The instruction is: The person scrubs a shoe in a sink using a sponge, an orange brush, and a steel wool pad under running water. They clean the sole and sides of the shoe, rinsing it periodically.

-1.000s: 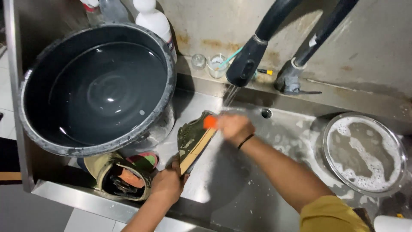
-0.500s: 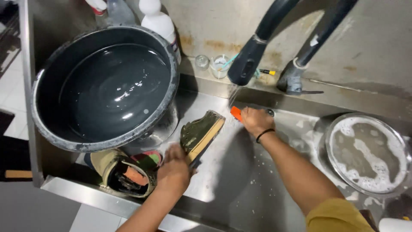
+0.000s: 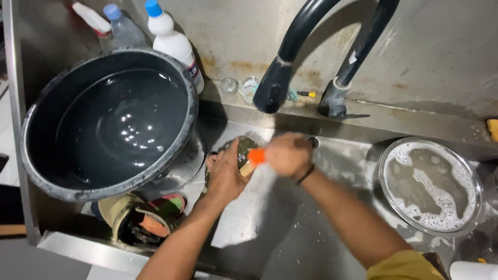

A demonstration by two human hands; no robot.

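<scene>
Since a moment ago the two hands have come together under the faucet: the left hand (image 3: 224, 176), which was holding the olive-green shoe (image 3: 243, 153) out flat near the front of the sink, has lifted it up toward the black spout (image 3: 274, 91), and the right hand (image 3: 288, 154) has moved in from the back wall to meet it. Now the left hand is wrapped around the shoe from below, gripping it firmly, while the right hand is clenched on an orange-handled brush (image 3: 255, 155) pressed against the shoe's top. Both sit over the wet steel sink (image 3: 270, 233), just right of the big dark basin (image 3: 109, 122) of water. Another shoe (image 3: 140, 220), with a red insole, lies at the sink's front left corner, below the basin. A round metal bowl (image 3: 430, 184) of soapy foam rests well off to the right. White bottles (image 3: 171, 39) with blue caps stand behind the basin against the wall.
</scene>
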